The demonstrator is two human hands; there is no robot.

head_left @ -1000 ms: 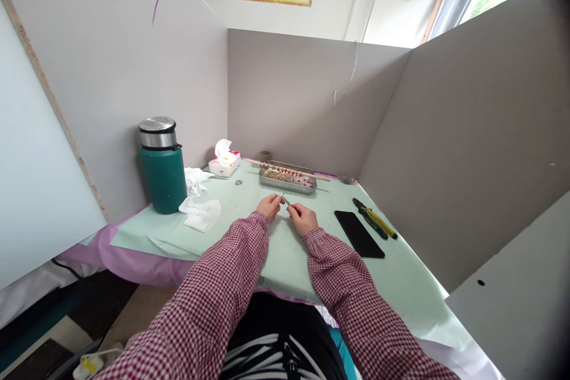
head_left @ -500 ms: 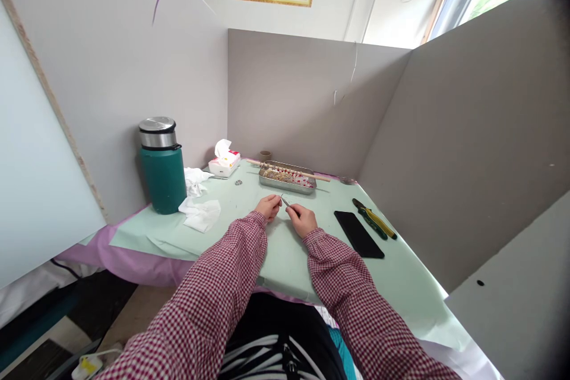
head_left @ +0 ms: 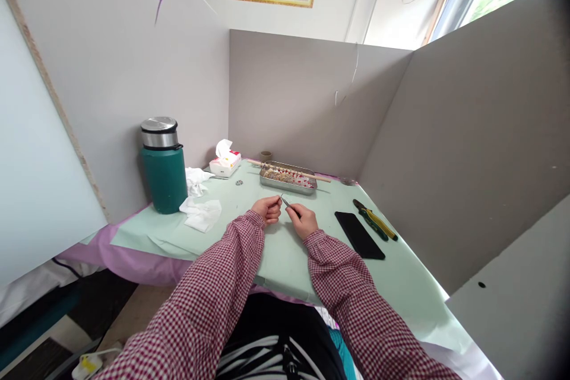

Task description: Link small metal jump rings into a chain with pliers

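Our right hand (head_left: 303, 220) rests on the table (head_left: 249, 243) with its fingers curled in, thumb and forefinger pinching the near end of a thin, shiny metal tool (head_left: 285, 202). Our left hand (head_left: 267, 209) lies just beside it, fingers also curled and their tips drawn together close to the tool's far end; whether they grip something there is too small for us to tell. The tool is slim and straight, held just above the table at its middle. Its long axis runs slantwise, and the free tip points away from us and to the left, toward the left fingertips. Both our sleeves are red-and-white checked cloth. A smooth mint-green sheet covers the table. Beyond the hands sits a shallow rectangular steel tray (head_left: 307, 188) filled with small beads, red and pale, and a long wooden stick (head_left: 321, 177) lies across it. To the right lie a flat black phone (head_left: 359, 234) and pliers (head_left: 374, 219) with green and yellow handles, side by side. To the left stand a round green flask (head_left: 164, 172) with a steel lid, crumpled white tissues (head_left: 201, 214) and a tissue box (head_left: 225, 162). Grey boards wall in the table on three sides.
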